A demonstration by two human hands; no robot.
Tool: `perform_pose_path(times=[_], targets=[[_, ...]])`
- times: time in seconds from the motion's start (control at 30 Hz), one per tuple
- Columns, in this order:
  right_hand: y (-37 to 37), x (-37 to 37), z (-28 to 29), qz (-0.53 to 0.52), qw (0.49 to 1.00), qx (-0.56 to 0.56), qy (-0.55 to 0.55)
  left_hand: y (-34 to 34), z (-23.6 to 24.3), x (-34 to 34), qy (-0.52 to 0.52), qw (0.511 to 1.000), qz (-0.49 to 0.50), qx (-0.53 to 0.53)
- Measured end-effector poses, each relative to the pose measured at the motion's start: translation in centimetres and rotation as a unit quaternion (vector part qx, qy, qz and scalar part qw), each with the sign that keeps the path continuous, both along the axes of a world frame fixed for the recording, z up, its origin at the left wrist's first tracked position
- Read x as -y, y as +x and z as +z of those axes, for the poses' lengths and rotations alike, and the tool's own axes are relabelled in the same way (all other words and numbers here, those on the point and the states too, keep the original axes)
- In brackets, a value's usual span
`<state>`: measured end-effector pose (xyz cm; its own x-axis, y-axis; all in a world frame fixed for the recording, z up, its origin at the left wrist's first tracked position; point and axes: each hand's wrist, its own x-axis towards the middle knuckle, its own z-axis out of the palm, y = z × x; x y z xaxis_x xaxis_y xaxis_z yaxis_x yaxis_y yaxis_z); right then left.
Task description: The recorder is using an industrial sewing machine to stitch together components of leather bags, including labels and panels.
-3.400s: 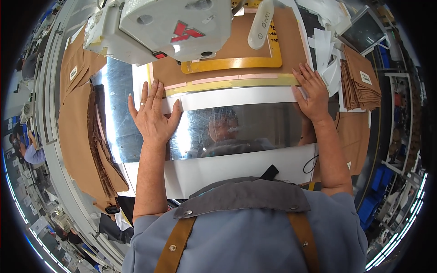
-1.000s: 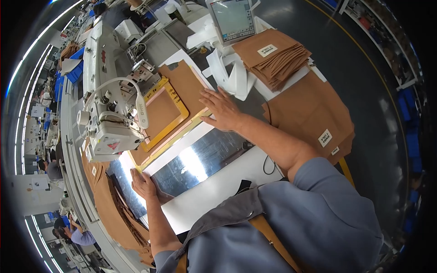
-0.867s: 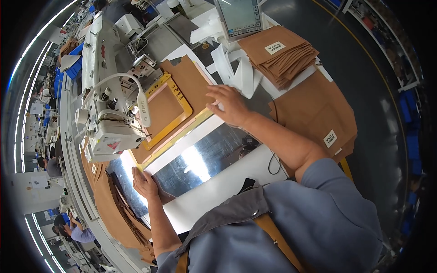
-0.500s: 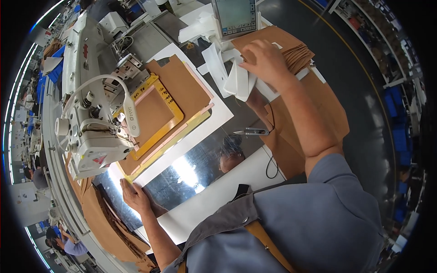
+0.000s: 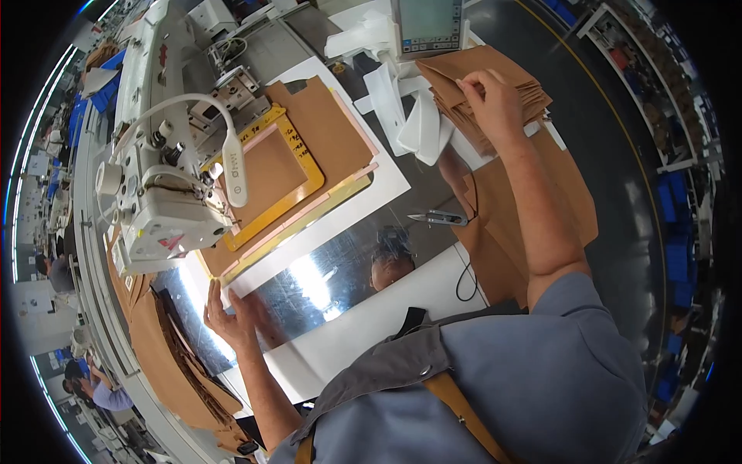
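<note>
My left hand (image 5: 229, 315) has its fingers apart, with the fingertips at the near corner of a yellow-edged template (image 5: 305, 222). On that template lies a brown panel (image 5: 334, 124), and a yellow clamp frame (image 5: 309, 179) rests over it under the sewing machine head (image 5: 174, 209). Far to the right, my right hand (image 5: 498, 104) is over a stack of brown pieces (image 5: 529, 94). Its thumb and forefinger are drawn together at the stack's top; whether a piece is between them is hidden.
Grey thread snips (image 5: 439, 218) with a black cord lie on the shiny metal table (image 5: 348, 267). White strips (image 5: 421, 127) sit beside the stack, below a screen (image 5: 430, 27). More brown panels (image 5: 174, 371) hang at the left edge, and others (image 5: 514, 232) lie under my right arm.
My right hand has moved right across the stack, away from its left edge. The left hand's fingers have spread and drawn back slightly from the template corner. The whole view has shifted slightly.
</note>
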<state>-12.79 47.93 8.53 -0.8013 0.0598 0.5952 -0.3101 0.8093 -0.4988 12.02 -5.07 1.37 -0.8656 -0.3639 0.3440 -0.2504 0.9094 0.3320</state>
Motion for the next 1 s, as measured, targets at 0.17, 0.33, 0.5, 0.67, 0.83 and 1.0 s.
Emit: perform_pose_path(times=[0.17,0.33,0.5,0.67,0.83,1.0], targets=[[5.6,10.2,2.6,0.174,0.985,0.000,0.012,-2.2,2.4,-9.7,0.553,0.831,-0.051,0.039],[10.9,19.8,-0.2,0.415,0.869,0.244,-0.116,-6.1,2.4,-15.0,0.752,0.653,-0.037,0.079],[4.9,23.9,-5.2,0.372,0.923,0.093,0.023,-6.5,0.2,-13.3,0.673,0.736,-0.012,0.072],[1.4,25.8,-6.6,0.429,0.898,0.067,0.069,-5.9,-0.4,-13.2,0.660,0.747,-0.043,0.066],[0.3,25.9,-5.1,0.494,0.829,0.260,-0.025,-5.0,1.1,-13.2,0.610,0.789,-0.044,0.067],[-0.8,26.0,-4.2,0.492,0.824,0.281,-0.033,-4.8,2.0,-13.0,0.553,0.827,-0.056,0.088]])
